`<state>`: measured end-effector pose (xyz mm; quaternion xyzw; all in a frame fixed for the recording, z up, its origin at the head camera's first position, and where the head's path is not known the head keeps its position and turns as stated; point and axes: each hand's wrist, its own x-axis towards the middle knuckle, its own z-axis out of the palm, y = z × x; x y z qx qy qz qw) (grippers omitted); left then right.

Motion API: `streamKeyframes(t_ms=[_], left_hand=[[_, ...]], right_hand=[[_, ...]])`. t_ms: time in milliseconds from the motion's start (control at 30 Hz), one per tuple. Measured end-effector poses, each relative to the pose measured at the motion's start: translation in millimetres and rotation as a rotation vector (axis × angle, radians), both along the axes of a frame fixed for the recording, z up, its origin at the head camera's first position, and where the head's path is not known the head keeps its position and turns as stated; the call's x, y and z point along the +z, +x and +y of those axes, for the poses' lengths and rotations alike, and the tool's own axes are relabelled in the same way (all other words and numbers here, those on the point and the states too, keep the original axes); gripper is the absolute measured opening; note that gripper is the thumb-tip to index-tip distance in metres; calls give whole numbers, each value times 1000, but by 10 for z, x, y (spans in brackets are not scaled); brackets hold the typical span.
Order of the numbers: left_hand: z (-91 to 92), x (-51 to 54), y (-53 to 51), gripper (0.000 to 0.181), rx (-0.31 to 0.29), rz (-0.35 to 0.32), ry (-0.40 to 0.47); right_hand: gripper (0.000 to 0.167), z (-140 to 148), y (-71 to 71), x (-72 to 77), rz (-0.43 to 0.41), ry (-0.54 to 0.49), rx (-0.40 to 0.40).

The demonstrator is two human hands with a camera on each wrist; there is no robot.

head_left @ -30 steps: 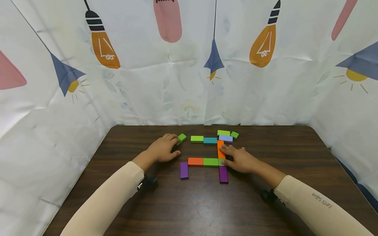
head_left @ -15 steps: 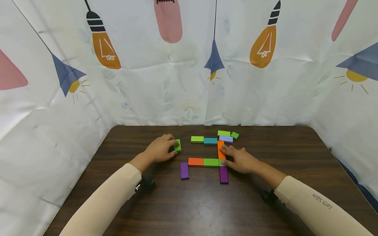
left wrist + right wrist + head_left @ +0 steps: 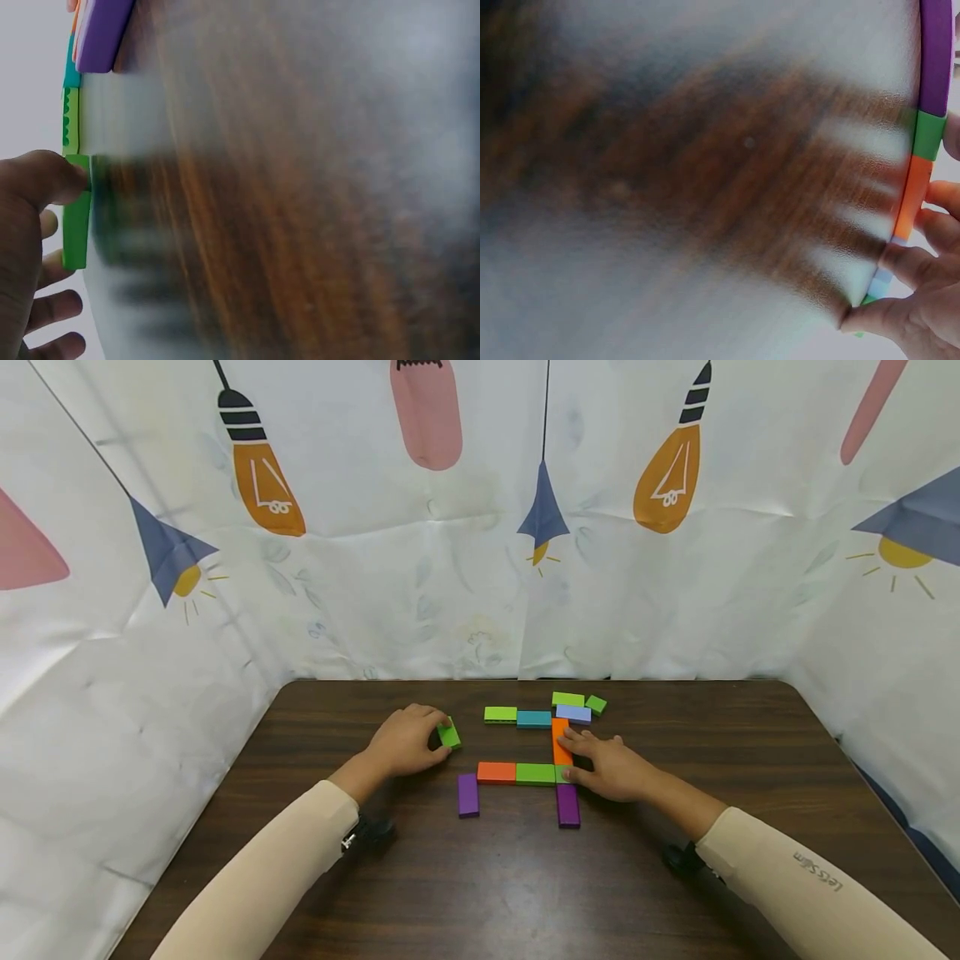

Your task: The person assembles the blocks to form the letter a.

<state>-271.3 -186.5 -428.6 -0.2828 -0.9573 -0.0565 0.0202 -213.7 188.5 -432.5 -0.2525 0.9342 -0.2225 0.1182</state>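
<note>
My left hand [image 3: 405,739] pinches a green block [image 3: 451,737] between thumb and fingers at the left of the layout; in the left wrist view the thumb presses one face of this block [image 3: 76,225]. On the other side, my right hand [image 3: 611,768] lies with its fingers spread. Its fingertips rest on the upright orange block [image 3: 560,725] and its thumb touches a small green square [image 3: 560,773]. A row runs left from that square: a green block [image 3: 536,774], then a red-orange block [image 3: 497,772]. Purple blocks stand below at the left [image 3: 468,796] and right [image 3: 568,807].
Behind the row lie a lime block [image 3: 500,715], a teal block [image 3: 534,719] and a light blue block [image 3: 573,714]. Another lime block [image 3: 567,699] and a small green piece [image 3: 596,704] sit farther back. A printed curtain [image 3: 480,593] surrounds the dark wooden table [image 3: 487,893].
My left hand has drawn the green block slightly toward me and turned it, so its far end now tilts left. The right hand has stayed in place.
</note>
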Motion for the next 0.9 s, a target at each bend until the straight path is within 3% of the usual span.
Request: streamKeyframes(t_ms=[267, 700, 900], left_hand=[[22, 50, 153, 43, 20, 53, 95], [162, 106, 540, 39, -64, 117, 180], [185, 99, 682, 37, -70, 101, 200]], right_hand=[[66, -2, 1, -1, 2, 4, -4], [65, -5, 6, 3, 8, 4, -1], [65, -3, 6, 4, 8, 2, 2]])
